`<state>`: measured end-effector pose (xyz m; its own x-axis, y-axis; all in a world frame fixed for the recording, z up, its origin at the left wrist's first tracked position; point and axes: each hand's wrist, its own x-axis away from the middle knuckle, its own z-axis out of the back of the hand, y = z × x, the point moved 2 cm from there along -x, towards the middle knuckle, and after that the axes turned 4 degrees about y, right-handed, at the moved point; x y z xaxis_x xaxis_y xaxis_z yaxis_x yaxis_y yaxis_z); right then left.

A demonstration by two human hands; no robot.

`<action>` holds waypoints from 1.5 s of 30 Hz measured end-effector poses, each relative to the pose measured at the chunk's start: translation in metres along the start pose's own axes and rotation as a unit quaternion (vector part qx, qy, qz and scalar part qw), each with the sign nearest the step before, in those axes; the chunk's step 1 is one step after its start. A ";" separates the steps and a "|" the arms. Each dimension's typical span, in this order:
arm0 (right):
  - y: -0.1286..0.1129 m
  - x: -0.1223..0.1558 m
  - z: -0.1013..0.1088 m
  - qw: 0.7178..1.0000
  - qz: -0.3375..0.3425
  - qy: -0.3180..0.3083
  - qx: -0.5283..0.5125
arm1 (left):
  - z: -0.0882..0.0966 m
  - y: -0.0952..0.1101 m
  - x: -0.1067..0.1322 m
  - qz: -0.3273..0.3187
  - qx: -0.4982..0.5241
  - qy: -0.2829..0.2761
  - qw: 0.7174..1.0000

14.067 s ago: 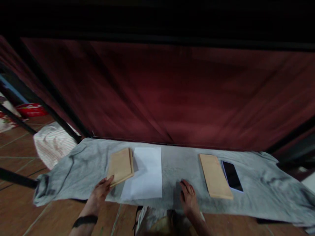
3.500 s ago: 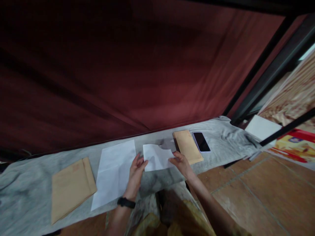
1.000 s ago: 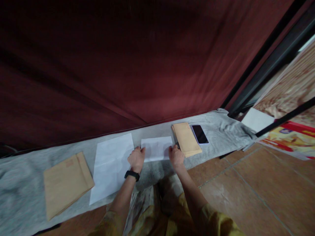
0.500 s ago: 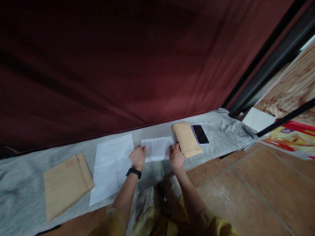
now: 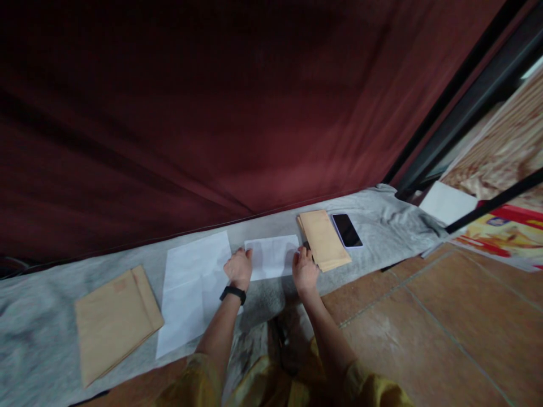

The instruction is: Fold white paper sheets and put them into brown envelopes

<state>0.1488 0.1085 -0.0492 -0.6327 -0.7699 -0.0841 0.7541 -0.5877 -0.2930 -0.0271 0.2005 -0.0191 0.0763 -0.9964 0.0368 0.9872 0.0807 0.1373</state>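
A folded sheet of white paper (image 5: 272, 258) lies on the grey cloth between my hands, with crease lines across it. My left hand (image 5: 238, 268), with a dark band at the wrist, is closed at the paper's left edge. At the opposite edge, the curled fingers of my right hand (image 5: 305, 271) grip the paper. Left of my left hand lies a larger, creased white sheet (image 5: 184, 297), partly under that forearm. Close beside my right hand is a small stack of brown envelopes (image 5: 324, 240).
A phone (image 5: 347, 230) lies to the right of the small envelopes. Larger brown envelopes (image 5: 116, 322) rest at the left on the grey cloth (image 5: 34, 316). A dark red curtain (image 5: 254, 113) hangs behind. At right are a dark metal bar (image 5: 496, 200) and a colourful box (image 5: 504, 232).
Both hands stay at the ends of the folded paper, with the right fingers shifting slightly. The whole view has moved a little.
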 end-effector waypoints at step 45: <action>-0.032 0.026 0.004 0.975 0.191 0.084 -0.072 | -0.073 0.013 0.065 -0.267 -0.006 0.102 0.958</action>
<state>0.1095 0.1061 -0.0380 -0.3392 -0.8670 -0.3650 0.9158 -0.2157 -0.3387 0.0004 0.1351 -0.0870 -0.4166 -0.8796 -0.2297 0.8941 -0.4421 0.0714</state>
